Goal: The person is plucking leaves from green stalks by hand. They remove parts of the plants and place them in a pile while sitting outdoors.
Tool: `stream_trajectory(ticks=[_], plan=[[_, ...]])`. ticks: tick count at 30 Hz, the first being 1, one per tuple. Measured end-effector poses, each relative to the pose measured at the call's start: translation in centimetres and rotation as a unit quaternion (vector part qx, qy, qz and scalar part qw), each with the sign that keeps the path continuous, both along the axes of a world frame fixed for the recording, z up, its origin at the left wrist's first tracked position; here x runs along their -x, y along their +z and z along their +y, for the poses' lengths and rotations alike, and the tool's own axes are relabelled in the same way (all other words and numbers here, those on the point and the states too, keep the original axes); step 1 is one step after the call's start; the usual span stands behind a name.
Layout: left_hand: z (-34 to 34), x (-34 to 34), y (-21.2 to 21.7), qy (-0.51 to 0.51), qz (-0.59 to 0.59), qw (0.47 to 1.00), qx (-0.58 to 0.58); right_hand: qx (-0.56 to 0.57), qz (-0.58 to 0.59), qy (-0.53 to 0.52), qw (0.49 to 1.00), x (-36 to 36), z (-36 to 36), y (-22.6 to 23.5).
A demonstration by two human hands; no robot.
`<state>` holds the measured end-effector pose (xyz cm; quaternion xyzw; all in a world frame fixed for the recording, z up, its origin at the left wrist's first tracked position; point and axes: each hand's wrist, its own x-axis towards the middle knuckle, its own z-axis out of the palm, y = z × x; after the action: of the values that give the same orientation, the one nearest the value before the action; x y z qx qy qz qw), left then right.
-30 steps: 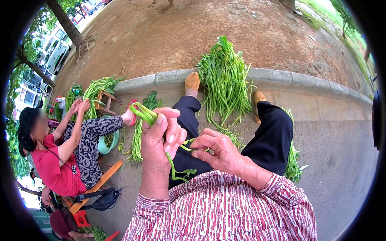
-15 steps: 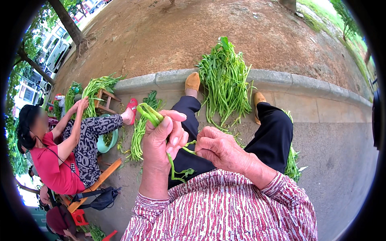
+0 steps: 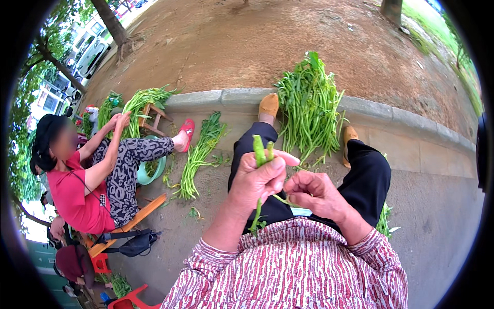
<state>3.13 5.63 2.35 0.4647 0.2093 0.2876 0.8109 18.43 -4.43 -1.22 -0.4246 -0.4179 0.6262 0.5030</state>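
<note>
Several thick green vegetable stems (image 3: 259, 148) poke up from my left hand (image 3: 260, 177), which is closed around them in front of my lap. A thinner stem end hangs below that fist with a small leaf at its tip. Close beside it, my right hand (image 3: 321, 198) pinches a thin green stem (image 3: 280, 199) that runs across between the two hands. Beyond them, a large heap of long leafy greens (image 3: 309, 113) lies between my feet against the kerb. To the left, a smaller bundle of the same greens (image 3: 200, 159) rests on the pavement.
At left, a person (image 3: 82, 175) in a red top sits on a wooden bench (image 3: 128, 226) holding greens. Near them are a small wooden stool (image 3: 152, 118), a pale green basin (image 3: 154, 175) and a black bag (image 3: 136, 242). A stone kerb (image 3: 200, 99) borders bare earth.
My view has shifted, so the surroundings sit further right. Both hands have come closer together, and the stems in my left hand now point more upright. My right hand still pinches a thin stem.
</note>
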Motion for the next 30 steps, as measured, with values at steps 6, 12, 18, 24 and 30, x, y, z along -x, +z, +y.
stream_trajectory(ticks=[6, 12, 18, 24, 30], plan=[[0.1, 0.1, -0.1, -0.020, 0.020, 1.000, -0.003, 0.046, -0.001, 0.055, 0.997, -1.4, -0.4, -0.5], [0.2, 0.0, -1.4, -0.045, -0.013, 0.999, -0.011, 0.035, -0.153, 0.086, 0.984, -3.2, -0.8, -1.0], [0.2, -0.1, -1.5, -0.048, -0.012, 0.999, -0.013, 0.018, -0.206, 0.113, 0.972, -4.6, -0.7, -0.2], [0.1, -0.2, -1.8, -0.042, -0.006, 0.999, -0.026, 0.034, -0.158, 0.103, 0.981, -5.4, -1.0, -0.5], [0.1, -0.3, -2.1, -0.048, 0.023, 0.998, -0.032, 0.035, -0.118, 0.065, 0.990, -6.5, -1.5, -0.2]])
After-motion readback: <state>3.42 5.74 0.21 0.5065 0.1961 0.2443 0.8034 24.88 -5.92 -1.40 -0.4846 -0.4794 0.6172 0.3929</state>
